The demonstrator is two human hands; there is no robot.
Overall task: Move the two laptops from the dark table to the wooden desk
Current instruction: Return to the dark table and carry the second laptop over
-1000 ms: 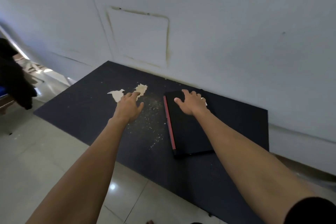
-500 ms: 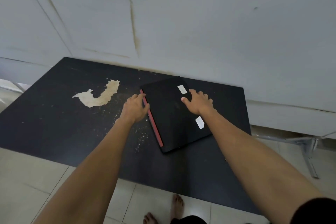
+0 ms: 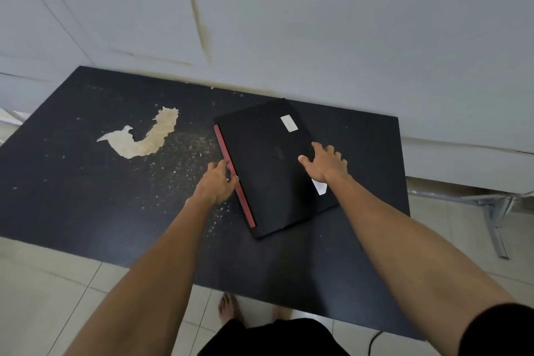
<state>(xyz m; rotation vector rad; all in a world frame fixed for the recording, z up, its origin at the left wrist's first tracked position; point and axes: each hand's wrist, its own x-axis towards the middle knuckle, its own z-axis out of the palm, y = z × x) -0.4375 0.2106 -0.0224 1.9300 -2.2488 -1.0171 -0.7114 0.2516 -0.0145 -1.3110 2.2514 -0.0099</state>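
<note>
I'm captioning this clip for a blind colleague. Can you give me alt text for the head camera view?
A person's two bare hands reach a closed black laptop with a red edge, lying on a dark table against a pale wall: the left hand at its red side, the right hand on its lid. A patch of peeled surface and pale flecks mark the tabletop to the left.

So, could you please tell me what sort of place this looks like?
Probably a plain, worn room indoors rather than a tidy office: a dark table with a peeled patch stands against a stained white wall on a pale tiled floor, and a closed black laptop lies on the table.
</note>
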